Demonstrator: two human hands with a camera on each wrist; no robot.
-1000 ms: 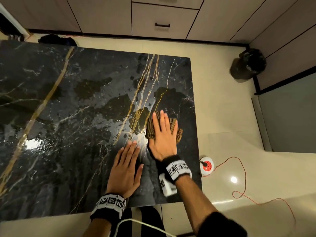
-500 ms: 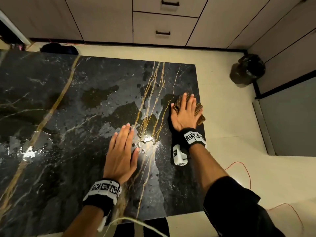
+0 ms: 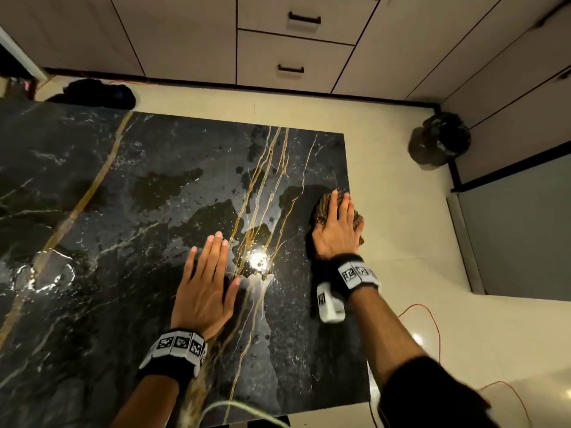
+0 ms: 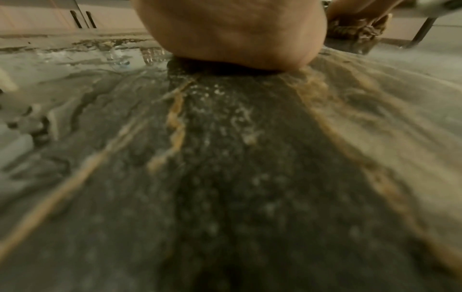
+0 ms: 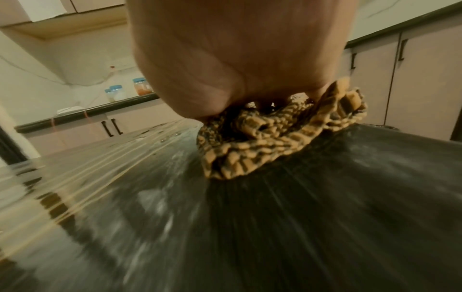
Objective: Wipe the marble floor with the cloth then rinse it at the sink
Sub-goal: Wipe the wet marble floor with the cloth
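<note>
The black marble floor slab (image 3: 129,230) has gold veins and wet patches. A brown and black woven cloth (image 3: 321,208) lies bunched at the slab's right edge. My right hand (image 3: 336,223) presses flat on the cloth with straight fingers. In the right wrist view the cloth (image 5: 280,138) bulges out from under the palm (image 5: 237,55). My left hand (image 3: 207,279) rests flat on the wet marble near the middle, fingers straight, holding nothing. In the left wrist view the heel of that hand (image 4: 232,33) sits on the marble (image 4: 225,177), with the cloth (image 4: 357,27) far right.
Cream floor tiles (image 3: 401,230) border the slab on the right and far side. A dark bin (image 3: 438,140) stands in the far right corner by the cabinets (image 3: 293,50). A red cable (image 3: 429,316) trails on the tiles at right. A dark bundle (image 3: 95,94) lies far left.
My right hand has pushed the cloth away from me and to the right, from the slab's middle to its right edge. My left hand has stayed flat on the marble.
</note>
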